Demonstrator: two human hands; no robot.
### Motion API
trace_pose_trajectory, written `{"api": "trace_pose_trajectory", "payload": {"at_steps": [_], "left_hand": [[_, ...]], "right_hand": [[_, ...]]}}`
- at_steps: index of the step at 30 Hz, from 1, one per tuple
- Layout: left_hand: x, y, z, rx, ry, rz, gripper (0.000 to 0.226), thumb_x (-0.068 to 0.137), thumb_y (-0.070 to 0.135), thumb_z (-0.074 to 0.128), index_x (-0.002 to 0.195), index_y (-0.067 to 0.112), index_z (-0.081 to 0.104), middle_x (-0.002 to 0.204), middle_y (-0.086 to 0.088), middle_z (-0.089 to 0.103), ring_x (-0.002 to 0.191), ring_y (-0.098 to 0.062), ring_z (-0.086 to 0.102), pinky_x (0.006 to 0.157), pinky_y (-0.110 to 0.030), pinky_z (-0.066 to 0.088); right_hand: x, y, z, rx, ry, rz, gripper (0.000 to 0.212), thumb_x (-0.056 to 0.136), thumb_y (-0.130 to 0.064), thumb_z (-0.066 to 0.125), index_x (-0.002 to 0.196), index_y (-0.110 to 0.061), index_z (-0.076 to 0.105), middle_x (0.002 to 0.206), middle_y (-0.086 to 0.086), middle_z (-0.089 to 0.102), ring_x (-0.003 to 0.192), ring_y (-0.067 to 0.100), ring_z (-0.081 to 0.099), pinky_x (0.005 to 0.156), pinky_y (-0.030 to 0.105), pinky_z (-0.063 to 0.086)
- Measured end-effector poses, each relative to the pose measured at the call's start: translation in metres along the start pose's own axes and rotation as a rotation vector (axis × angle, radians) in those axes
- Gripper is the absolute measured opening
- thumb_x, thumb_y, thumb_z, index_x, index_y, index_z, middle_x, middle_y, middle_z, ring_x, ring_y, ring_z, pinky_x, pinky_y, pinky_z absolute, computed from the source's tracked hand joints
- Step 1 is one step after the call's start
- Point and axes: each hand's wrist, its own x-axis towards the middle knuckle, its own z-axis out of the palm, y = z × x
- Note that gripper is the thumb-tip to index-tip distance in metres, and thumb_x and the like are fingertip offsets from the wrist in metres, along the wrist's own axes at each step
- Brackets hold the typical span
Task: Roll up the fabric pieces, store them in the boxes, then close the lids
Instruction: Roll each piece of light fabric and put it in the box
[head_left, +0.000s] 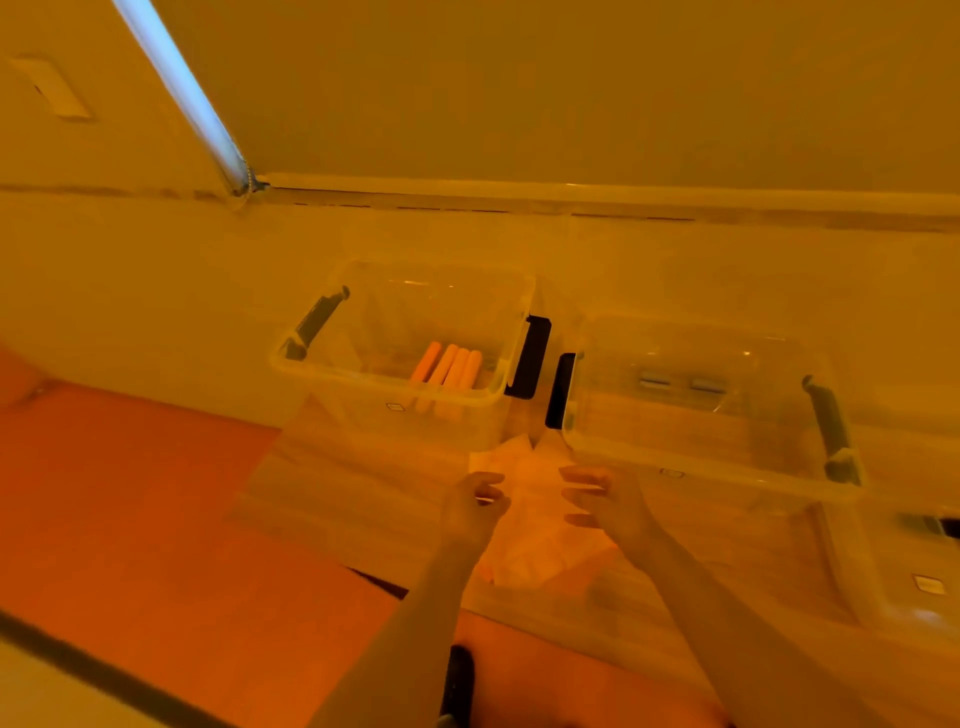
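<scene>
Your left hand (475, 506) and right hand (602, 501) hover side by side over a pale fabric piece (530, 525) that lies flat on the wooden tabletop (337, 488). The fingers of your left hand are curled inward with the fingertips close to the thumb; whether they pinch the near edge of the cloth or only hang above it cannot be told from this view. Your right hand has its fingers partly curled and pointing toward the left hand, and again it is unclear whether they touch the fabric. The cloth fills the gap between your two hands and reaches from below your wrists forward past your fingertips.

Just beyond your left fingertips stands a clear plastic box (405, 358), lid off, with black latch handles on its two short sides. Inside it, against the near wall, several rolled orange fabric pieces (449, 370) lie side by side. Just beyond and to the outside of your right hand stands a second clear plastic box (711, 410), also uncovered, with the same black latches; two small grey items (680, 384) sit toward its far wall, too blurred to name. The far tip of the flat fabric reaches the gap between the two boxes.

A clear lid (841, 582) lies on the table outside your right forearm. An orange mat (130, 499) spreads outside your left arm.
</scene>
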Motion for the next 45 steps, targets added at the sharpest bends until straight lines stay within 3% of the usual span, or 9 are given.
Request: {"api": "trace_pose_trajectory", "payload": {"at_steps": [7, 14, 17, 21, 27, 30, 33, 40, 45], "left_hand": [[-0.002, -0.042, 0.021, 0.044, -0.137, -0.186, 0.045, 0.08, 0.003, 0.071, 0.123, 0.006, 0.058, 0.094, -0.011, 0.059, 0.086, -0.031, 0.06, 0.076, -0.041, 0.051], [-0.002, -0.043, 0.035, 0.06, -0.115, -0.199, 0.048, 0.081, 0.003, 0.071, 0.126, 0.007, 0.054, 0.091, -0.007, 0.055, 0.085, -0.019, 0.054, 0.068, -0.025, 0.04], [-0.002, -0.039, 0.036, 0.09, -0.133, -0.145, 0.044, 0.084, 0.002, 0.066, 0.126, 0.011, 0.056, 0.09, -0.005, 0.053, 0.086, -0.019, 0.052, 0.07, -0.024, 0.039], [-0.003, -0.042, 0.028, 0.084, -0.131, -0.101, 0.044, 0.087, 0.002, 0.06, 0.129, 0.015, 0.056, 0.1, -0.006, 0.054, 0.092, -0.023, 0.056, 0.074, -0.03, 0.046], [-0.007, -0.048, 0.012, 0.038, -0.185, -0.107, 0.044, 0.091, 0.001, 0.054, 0.13, 0.021, 0.055, 0.121, -0.008, 0.053, 0.108, -0.021, 0.053, 0.079, -0.028, 0.047], [-0.009, -0.047, 0.007, -0.015, -0.237, -0.161, 0.043, 0.09, -0.003, 0.048, 0.124, 0.021, 0.061, 0.113, -0.008, 0.057, 0.089, -0.018, 0.056, 0.065, -0.022, 0.049], [-0.012, -0.043, 0.002, -0.057, -0.31, -0.212, 0.045, 0.089, -0.005, 0.042, 0.121, 0.019, 0.064, 0.097, -0.007, 0.057, 0.067, -0.014, 0.054, 0.049, -0.016, 0.045], [-0.019, -0.033, -0.01, -0.262, -0.274, -0.257, 0.032, 0.091, 0.001, 0.048, 0.112, 0.011, 0.069, 0.09, -0.008, 0.059, 0.061, -0.013, 0.049, 0.043, -0.013, 0.04], [-0.026, -0.028, -0.014, -0.253, -0.255, -0.239, 0.035, 0.089, -0.001, 0.047, 0.112, 0.013, 0.07, 0.112, -0.031, 0.058, 0.065, -0.01, 0.046, 0.044, -0.01, 0.038]], "right_hand": [[0.011, 0.052, 0.01, -0.056, -0.007, 0.115, 0.034, 0.088, 0.009, 0.059, 0.116, -0.008, 0.063, 0.125, 0.01, 0.057, 0.11, 0.03, 0.058, 0.082, 0.036, 0.053], [0.014, 0.077, 0.016, -0.067, 0.016, 0.107, 0.037, 0.086, 0.016, 0.056, 0.12, 0.002, 0.06, 0.119, 0.03, 0.061, 0.084, 0.024, 0.056, 0.057, 0.018, 0.049], [0.014, 0.08, 0.016, -0.045, 0.045, 0.115, 0.037, 0.086, 0.014, 0.057, 0.119, -0.003, 0.061, 0.117, 0.026, 0.062, 0.081, 0.019, 0.059, 0.057, 0.017, 0.051], [0.013, 0.078, 0.005, -0.086, 0.143, 0.11, 0.035, 0.089, 0.005, 0.057, 0.12, -0.011, 0.061, 0.118, 0.006, 0.057, 0.099, 0.021, 0.059, 0.067, 0.021, 0.052], [0.016, 0.082, -0.013, -0.186, 0.249, 0.084, 0.045, 0.086, 0.01, 0.057, 0.125, -0.013, 0.058, 0.115, 0.01, 0.054, 0.086, 0.018, 0.057, 0.069, 0.035, 0.056], [0.018, 0.082, -0.01, -0.227, 0.269, 0.085, 0.048, 0.085, 0.009, 0.06, 0.127, -0.013, 0.055, 0.119, 0.013, 0.053, 0.093, 0.026, 0.057, 0.079, 0.049, 0.056], [0.017, 0.083, -0.004, -0.224, 0.263, 0.088, 0.048, 0.085, 0.007, 0.061, 0.128, -0.015, 0.055, 0.12, 0.013, 0.053, 0.098, 0.03, 0.058, 0.08, 0.05, 0.056], [0.002, 0.077, 0.011, -0.034, 0.158, 0.089, 0.037, 0.092, -0.004, 0.057, 0.127, -0.018, 0.053, 0.102, 0.006, 0.064, 0.081, 0.019, 0.066, 0.06, 0.026, 0.056], [0.0, 0.07, 0.02, 0.113, 0.112, 0.107, 0.033, 0.093, -0.011, 0.059, 0.125, -0.017, 0.056, 0.106, 0.008, 0.067, 0.087, 0.021, 0.069, 0.065, 0.029, 0.058]]}}
